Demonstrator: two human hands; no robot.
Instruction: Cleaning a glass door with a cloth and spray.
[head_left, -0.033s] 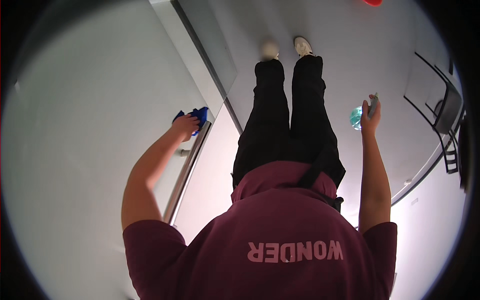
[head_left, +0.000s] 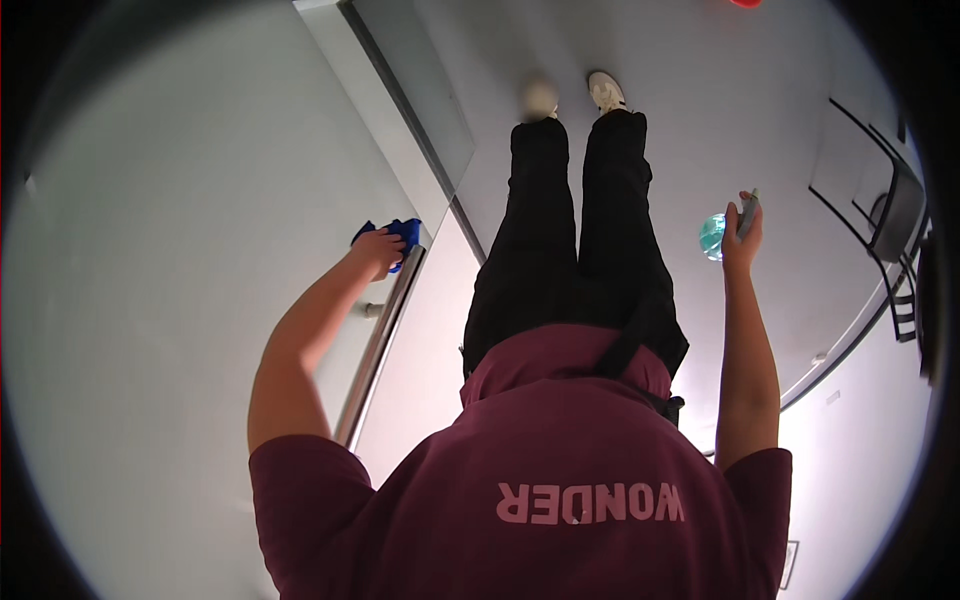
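Head view: a large pale glass panel [head_left: 200, 250] fills the left side, and grey floor [head_left: 700, 120] spreads across the far middle and right. A person in a maroon shirt [head_left: 560, 440] and black trousers [head_left: 540, 230] stands between, feet at the far end. Over on the right is a black-framed chair [head_left: 895, 215]. Along the panel's right part runs a long metal handle [head_left: 385, 340]. The right shoe [head_left: 606, 92] is pale; a blurred patch covers most of the other. The left hand [head_left: 376, 252] lies over a bunched blue cloth [head_left: 406, 231] at the handle's far end; its fingers are bent, but whether they grip the cloth or only press it I cannot tell. On the right, the right hand [head_left: 741, 240] is clamped around the grey top of a clear teal bottle [head_left: 711, 237], held well apart from the panel. Smallest is a red thing [head_left: 745, 3] at the far edge, cut off.
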